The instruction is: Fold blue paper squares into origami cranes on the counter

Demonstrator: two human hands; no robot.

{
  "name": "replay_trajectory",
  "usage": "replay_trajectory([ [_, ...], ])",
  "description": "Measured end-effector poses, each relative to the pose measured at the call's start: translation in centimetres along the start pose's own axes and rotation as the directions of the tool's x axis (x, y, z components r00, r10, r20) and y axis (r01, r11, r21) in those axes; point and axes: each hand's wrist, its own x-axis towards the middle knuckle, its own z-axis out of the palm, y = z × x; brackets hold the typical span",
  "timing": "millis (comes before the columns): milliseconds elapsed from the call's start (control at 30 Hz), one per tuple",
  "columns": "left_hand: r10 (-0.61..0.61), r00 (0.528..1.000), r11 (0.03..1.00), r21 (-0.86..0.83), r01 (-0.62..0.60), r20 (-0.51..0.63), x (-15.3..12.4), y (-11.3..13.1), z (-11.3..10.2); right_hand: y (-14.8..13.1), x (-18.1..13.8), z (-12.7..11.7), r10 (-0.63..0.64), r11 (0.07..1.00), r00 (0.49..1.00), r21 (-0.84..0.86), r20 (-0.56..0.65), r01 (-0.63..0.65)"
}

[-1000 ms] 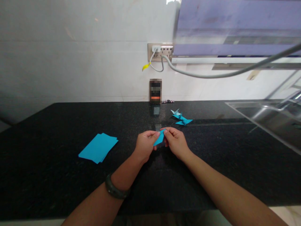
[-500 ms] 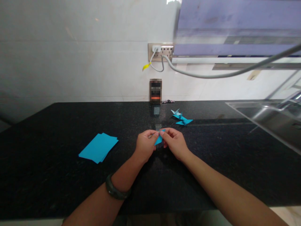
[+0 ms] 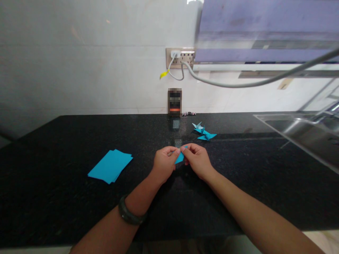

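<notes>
Folded blue paper pinched by both hands at the middle of the bench

The folded paper (image 3: 180,158) is located between the two hands, over the bench (image 3: 66,211). Its visible part slants, long axis running from near left to far right, with one corner pointing far right past the right thumb. The portions under the fingers are hidden.

The left hand (image 3: 164,163) has its grip closed on the left side of the paper, thumb on top. The right hand (image 3: 198,158) has its grip closed on the right side, thumb likewise pressed on it. Both forearms enter from the near side and converge; a dark bangle (image 3: 129,213) encircles the left one. Contact between hands and bench cannot be determined.

Compared with one second earlier, the right thumb has shifted left, nearly meeting the left thumb, and less of the paper is exposed.

A loose stack of blue sheets (image 3: 109,166) lies to the left, well apart from the left hand. Folded paper birds (image 3: 207,136) sit close together beyond the right hand. At the far side, an upright device (image 3: 174,100), its face pixelated, stands against the wall (image 3: 106,81). A metal sink (image 3: 317,137) is at far right.
</notes>
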Motion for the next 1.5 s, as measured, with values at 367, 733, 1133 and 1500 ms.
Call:
replay_trajectory([
  [367, -0.033, 0.999, 0.999, -0.024, 0.034, 0.016, 0.0, 0.0, 0.1, -0.1, 0.5, -0.7, 0.024, 0.999, 0.999, 0.043, -0.021, -0.023],
  [733, -0.028, 0.999, 0.998, -0.057, 0.029, 0.016, 0.3, -0.1, -0.1, 0.3, 0.5, -0.5, -0.011, 0.999, 0.999, 0.037, -0.041, 0.013],
  [1133, -0.062, 0.998, 0.989, -0.133, 0.061, -0.006, 0.2, 0.1, 0.1, 0.9, 0.4, 0.1, 0.085, 0.973, 0.994, 0.222, -0.062, -0.069],
  [1500, -0.081, 0.997, 0.980, -0.181, 0.078, -0.011, 0.2, 0.4, -0.1, 0.3, 0.8, -0.5, 0.186, 0.935, 0.983, 0.307, 0.006, -0.179],
])
